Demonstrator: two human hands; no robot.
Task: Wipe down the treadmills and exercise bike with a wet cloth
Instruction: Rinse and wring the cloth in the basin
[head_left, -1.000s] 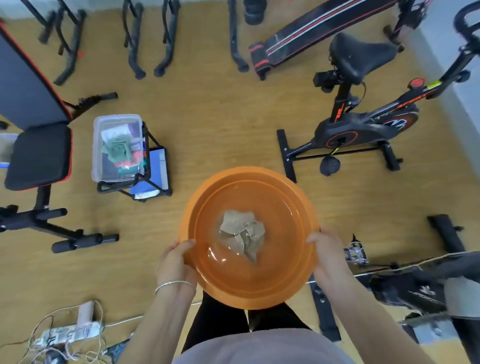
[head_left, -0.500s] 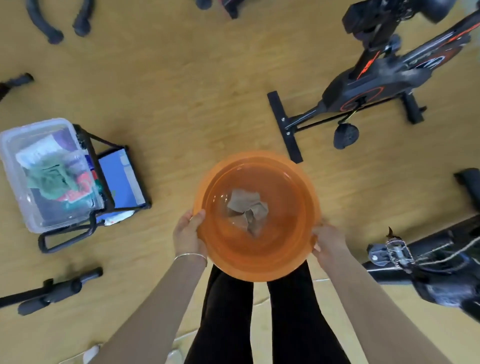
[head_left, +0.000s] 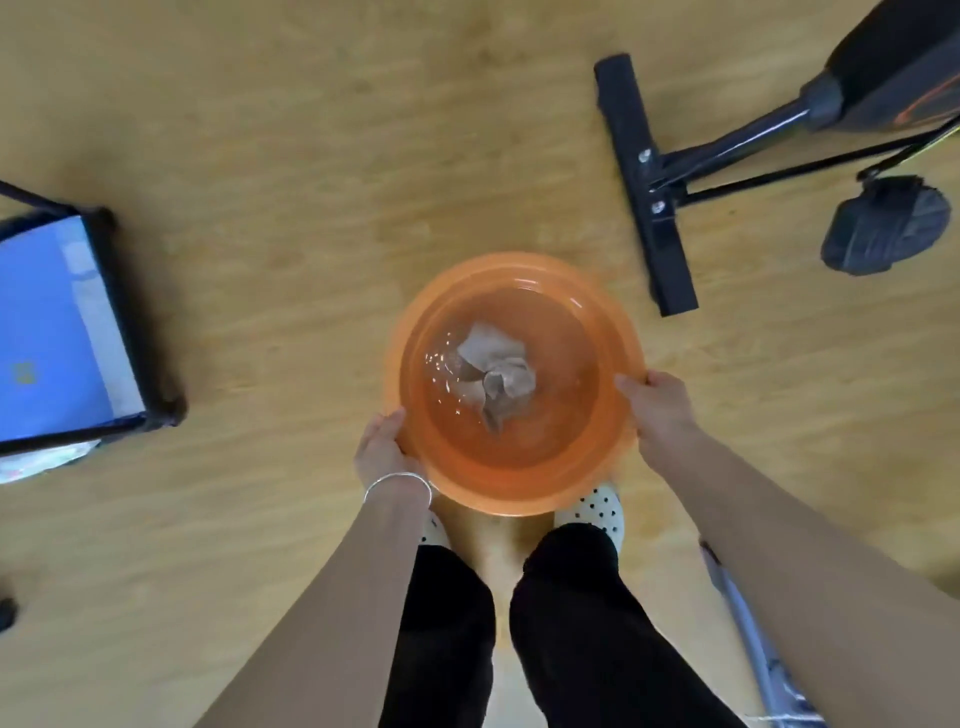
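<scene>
An orange basin (head_left: 582, 467) with water in it hangs low over the wooden floor, just in front of my feet. A crumpled brownish cloth (head_left: 496, 371) lies soaked in its middle. My left hand (head_left: 382, 447) grips the rim at the near left, a silver bracelet on its wrist. My right hand (head_left: 657, 402) grips the rim at the right. The black exercise bike (head_left: 727, 150) stands at the upper right; only its rear floor bar, frame tube and one pedal (head_left: 883, 223) show.
A black metal rack with a blue sheet (head_left: 47, 332) on its lower shelf stands at the left edge. A grey metal bar (head_left: 753, 639) lies on the floor at the lower right. My white spotted shoes (head_left: 592, 509) stand under the basin.
The basin has gone down toward the floor while the view tilted down and closed in. The bike's seat and the clear box on the rack have left the frame.
</scene>
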